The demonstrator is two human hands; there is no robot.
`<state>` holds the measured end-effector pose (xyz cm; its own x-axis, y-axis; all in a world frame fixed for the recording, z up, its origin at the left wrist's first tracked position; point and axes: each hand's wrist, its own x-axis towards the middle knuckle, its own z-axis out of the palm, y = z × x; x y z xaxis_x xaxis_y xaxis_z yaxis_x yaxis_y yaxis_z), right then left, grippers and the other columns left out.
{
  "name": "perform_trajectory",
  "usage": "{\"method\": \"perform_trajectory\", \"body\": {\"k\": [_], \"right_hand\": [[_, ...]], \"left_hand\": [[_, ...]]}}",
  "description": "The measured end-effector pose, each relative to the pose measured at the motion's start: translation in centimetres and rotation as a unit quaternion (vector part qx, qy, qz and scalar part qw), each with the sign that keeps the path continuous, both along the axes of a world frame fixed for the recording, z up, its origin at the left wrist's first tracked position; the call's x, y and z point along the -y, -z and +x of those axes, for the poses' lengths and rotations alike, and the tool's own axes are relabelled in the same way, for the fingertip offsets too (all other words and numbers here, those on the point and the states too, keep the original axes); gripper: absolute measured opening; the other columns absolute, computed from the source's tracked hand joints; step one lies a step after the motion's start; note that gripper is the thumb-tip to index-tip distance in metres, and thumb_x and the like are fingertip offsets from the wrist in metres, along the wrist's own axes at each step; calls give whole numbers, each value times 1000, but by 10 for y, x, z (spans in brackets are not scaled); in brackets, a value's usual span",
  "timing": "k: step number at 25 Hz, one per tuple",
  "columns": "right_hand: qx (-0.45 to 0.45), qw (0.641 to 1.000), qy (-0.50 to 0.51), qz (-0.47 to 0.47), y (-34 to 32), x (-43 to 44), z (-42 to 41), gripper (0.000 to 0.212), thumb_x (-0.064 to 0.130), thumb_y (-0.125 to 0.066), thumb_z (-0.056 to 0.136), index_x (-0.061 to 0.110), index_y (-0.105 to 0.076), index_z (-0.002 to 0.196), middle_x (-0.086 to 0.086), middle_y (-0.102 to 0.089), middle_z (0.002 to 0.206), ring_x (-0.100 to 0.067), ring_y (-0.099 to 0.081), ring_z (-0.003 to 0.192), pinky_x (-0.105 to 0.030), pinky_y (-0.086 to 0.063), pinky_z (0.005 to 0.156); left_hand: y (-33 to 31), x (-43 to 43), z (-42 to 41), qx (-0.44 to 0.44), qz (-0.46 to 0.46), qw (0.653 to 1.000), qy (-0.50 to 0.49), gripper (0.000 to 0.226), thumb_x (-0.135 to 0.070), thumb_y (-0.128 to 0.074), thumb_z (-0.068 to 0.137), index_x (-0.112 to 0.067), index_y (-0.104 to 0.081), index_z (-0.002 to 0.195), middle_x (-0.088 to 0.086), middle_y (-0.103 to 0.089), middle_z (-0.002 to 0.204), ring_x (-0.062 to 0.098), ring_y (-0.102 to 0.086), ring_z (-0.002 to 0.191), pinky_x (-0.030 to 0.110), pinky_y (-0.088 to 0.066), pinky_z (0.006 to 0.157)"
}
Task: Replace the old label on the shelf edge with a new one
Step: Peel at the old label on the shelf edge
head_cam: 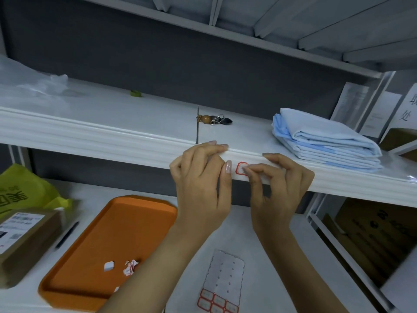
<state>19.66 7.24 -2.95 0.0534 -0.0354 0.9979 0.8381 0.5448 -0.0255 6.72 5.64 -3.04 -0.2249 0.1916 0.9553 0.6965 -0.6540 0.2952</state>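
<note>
A: While torn scraps (pixel 129 267) lie in the orange tray (pixel 101 222), we judge the old one removed.
B: Our right hand (pixel 279 186) pinches the new label (pixel 239 168) onto the shelf edge (pixel 112 141); left hand (pixel 200 177) grips alongside. Smoothing remains.

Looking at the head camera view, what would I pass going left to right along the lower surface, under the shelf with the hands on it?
cardboard parcel → black pen → orange tray → label sheet
</note>
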Motion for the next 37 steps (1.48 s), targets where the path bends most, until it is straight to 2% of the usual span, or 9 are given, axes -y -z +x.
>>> {"method": "perform_trajectory", "body": {"k": [3,7,10,13,19,25,29,34,37], "right_hand": [[-6,1000,-12,-7,-3,0,1,29,33,-70,85,18,-54,104,-17,-69,99,-25,-53,100,-26,-34,97],[-5,1000,0,4,-2,1,-2,16,28,-68,89,21,-58,100,-18,-68,97,-29,-54,98,-24,-32,97],[-10,1000,-5,11,-4,1,-3,10,23,-69,88,16,-67,95,-19,-68,95,-30,-55,97,-22,-31,97],[-15,1000,17,-2,-6,2,-3,23,25,-66,90,4,-73,87,-19,-67,93,-28,-54,95,-20,-30,96],[2,999,20,-30,-6,1,0,28,29,-62,92,4,-71,85,-19,-66,95,-27,-51,97,-23,-29,92],[13,999,-2,-33,-5,2,1,26,32,-69,87,14,-59,103,-17,-67,100,-31,-57,99,-23,-27,98],[-3,1000,15,-26,-6,4,-3,21,26,-70,88,5,-72,91,-18,-67,96,-37,-60,93,-22,-28,95],[-11,1000,21,-16,-6,3,-5,22,24,-66,91,4,-72,86,-18,-67,94,-35,-60,91,-24,-30,92],[-14,1000,12,-18,-5,1,-5,19,21,-68,89,3,-71,86,-18,-66,94,-31,-56,94,-24,-30,92]], "left_hand": [[-1,-1,-1,-7,4,1000,-5,25,-20,-46,94,-10,-69,97,1,-64,114,11,-47,118,27,-24,96],[0,-1,-3,-9,3,1000,-4,25,-21,-46,94,-10,-69,97,1,-64,115,11,-47,118,26,-24,97],[0,-1,-4,-13,2,1000,-4,27,-22,-45,94,-10,-69,96,2,-65,115,12,-48,118,26,-24,97],[-2,-1,-2,-11,-1,1000,-6,27,-22,-45,94,-10,-69,95,1,-65,115,11,-48,118,26,-24,97],[1,-1,0,-6,-4,1000,-6,25,-21,-45,94,-11,-68,97,0,-63,116,11,-48,120,28,-25,97],[0,-2,-2,-14,-3,1000,-5,23,-19,-46,93,-12,-68,94,-1,-63,116,10,-48,119,29,-26,95],[1,-3,-1,-7,7,1000,-7,22,-19,-47,93,-12,-67,94,-1,-62,116,10,-47,120,30,-27,95],[0,-4,4,6,3,1000,-14,21,-19,-47,93,-11,-66,89,0,-64,114,11,-47,118,31,-27,96],[0,-3,5,16,0,1000,-11,22,-19,-46,95,-11,-67,94,1,-64,113,11,-47,117,27,-26,97]]}}
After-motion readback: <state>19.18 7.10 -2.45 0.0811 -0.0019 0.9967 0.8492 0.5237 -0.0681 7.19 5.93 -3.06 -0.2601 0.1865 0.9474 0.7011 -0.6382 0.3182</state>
